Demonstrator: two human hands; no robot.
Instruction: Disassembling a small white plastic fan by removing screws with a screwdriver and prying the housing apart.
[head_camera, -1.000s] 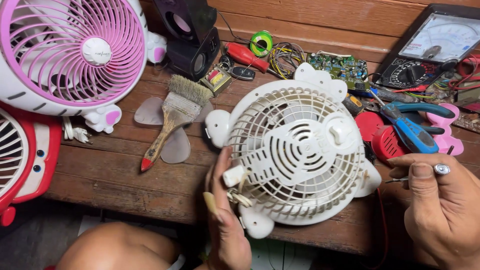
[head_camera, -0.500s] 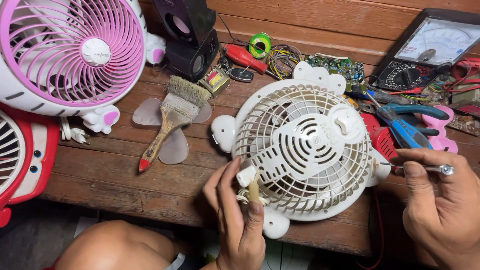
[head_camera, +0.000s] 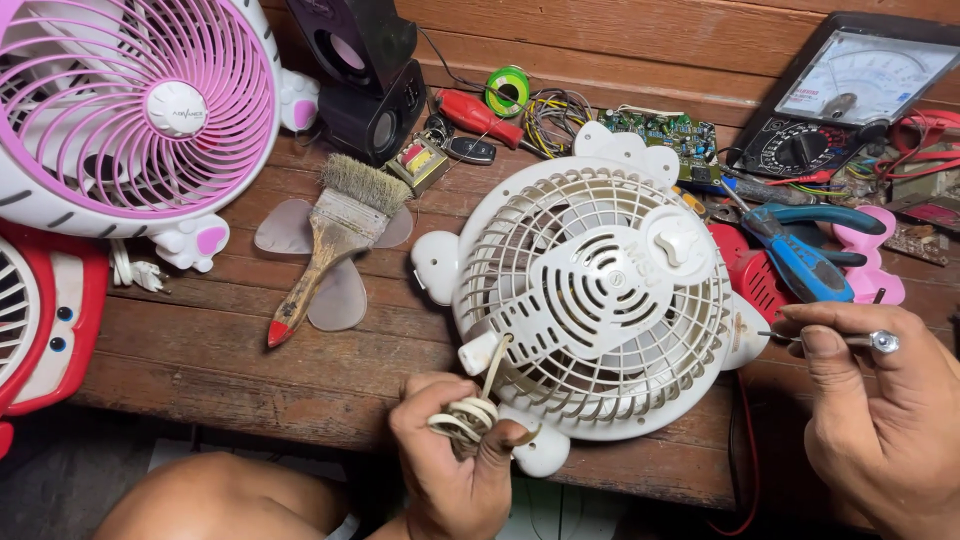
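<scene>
Two hands work at the near edge of a wooden bench. Left hand: fingers curled shut around a coiled bundle of cream cord, thumb pressed over the loops. One strand runs up from the bundle to a small cream plug piece lying against the lower left of the fan's grille.

White fan: lies flat on the bench, grille facing up, centre of view, with rounded ear and foot shapes around its rim. Its lower foot sits just beside the left hand's fingertips.

Right hand: at the fan's right edge, thumb and forefinger pinching a thin metal tool held level, its tip pointing toward the fan's rim. Whether the tip touches the rim cannot be told. Remaining fingers folded below.

Surroundings: paintbrush with a red-tipped wooden handle, left of the fan, lying across three clear fan blades. Pink and white fan upper left; red fan at the left edge below it. Black speaker behind the brush. Red screwdriver, green solder spool and green circuit board along the back. Analogue meter upper right. Blue-handled pliers just right of the white fan, near the right hand.
</scene>
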